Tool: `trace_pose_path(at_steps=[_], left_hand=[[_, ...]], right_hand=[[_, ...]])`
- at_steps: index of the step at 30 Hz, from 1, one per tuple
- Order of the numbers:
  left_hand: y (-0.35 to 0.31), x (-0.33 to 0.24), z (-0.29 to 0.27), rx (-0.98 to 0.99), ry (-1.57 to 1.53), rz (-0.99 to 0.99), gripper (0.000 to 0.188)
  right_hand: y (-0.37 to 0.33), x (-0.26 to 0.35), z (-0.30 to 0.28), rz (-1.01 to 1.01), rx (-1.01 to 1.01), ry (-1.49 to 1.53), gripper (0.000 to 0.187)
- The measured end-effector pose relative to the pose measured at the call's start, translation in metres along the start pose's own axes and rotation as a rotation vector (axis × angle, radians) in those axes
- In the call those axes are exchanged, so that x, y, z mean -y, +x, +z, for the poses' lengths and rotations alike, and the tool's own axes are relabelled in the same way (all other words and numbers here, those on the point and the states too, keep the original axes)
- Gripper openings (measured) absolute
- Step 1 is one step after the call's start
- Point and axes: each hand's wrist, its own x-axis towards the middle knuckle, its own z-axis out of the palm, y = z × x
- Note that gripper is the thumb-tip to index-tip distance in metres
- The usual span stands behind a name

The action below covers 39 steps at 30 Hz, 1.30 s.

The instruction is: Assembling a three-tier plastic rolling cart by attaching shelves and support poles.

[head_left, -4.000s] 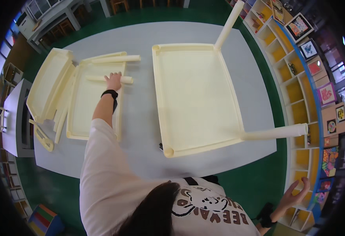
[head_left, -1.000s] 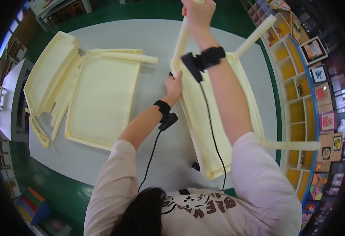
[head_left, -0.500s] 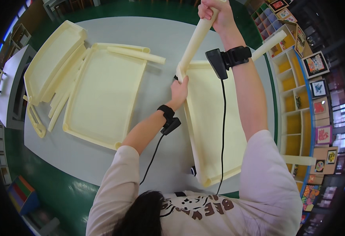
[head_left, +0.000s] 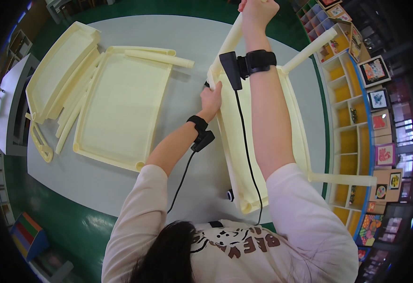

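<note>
— Both hands are on the upturned cream plastic table (head_left: 282, 141), right?

— Yes. Her right hand (head_left: 258, 12) is wrapped tight around the top of a cream table leg (head_left: 227, 45) standing at the table's far corner, while her left hand (head_left: 211, 100) grips the rim just below that leg's base.

— And the table itself?

— Underside up on the grey floor mat (head_left: 121, 184), with a second tabletop (head_left: 121, 106) lying well to its left.
</note>
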Motion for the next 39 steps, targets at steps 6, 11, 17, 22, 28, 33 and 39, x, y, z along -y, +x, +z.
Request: trace_pose_path(at_steps=[6,11,17,22,28,33,39], left_hand=[[0.016,0.012,0.002,0.091,-0.04,0.003,0.058],[0.014,0.011,0.002,0.135,-0.072,0.003,0.056],[0.004,0.006,-0.003,0.094,-0.099,0.02,0.055],[0.01,0.006,-0.006,0.126,-0.124,-0.009,0.054],[0.004,0.01,-0.003,0.127,-0.071,-0.01,0.052],[0.004,0.01,-0.006,0.063,-0.136,0.053,0.051],[-0.006,-0.004,-0.005,0.026,-0.179,0.051,0.049]], right_hand=[[0.006,-0.003,0.004,0.024,0.17,-0.022,0.018],[0.035,0.008,-0.033,0.06,0.696,-0.087,0.015],[0.062,0.03,-0.042,-0.094,1.018,-0.296,0.042],[0.064,0.007,-0.028,0.33,1.052,0.343,0.072],[0.071,-0.006,-0.015,0.251,1.363,0.426,0.078],[0.072,-0.006,-0.012,0.276,1.448,0.411,0.037],[0.037,0.015,-0.014,0.31,0.804,0.293,0.034]])
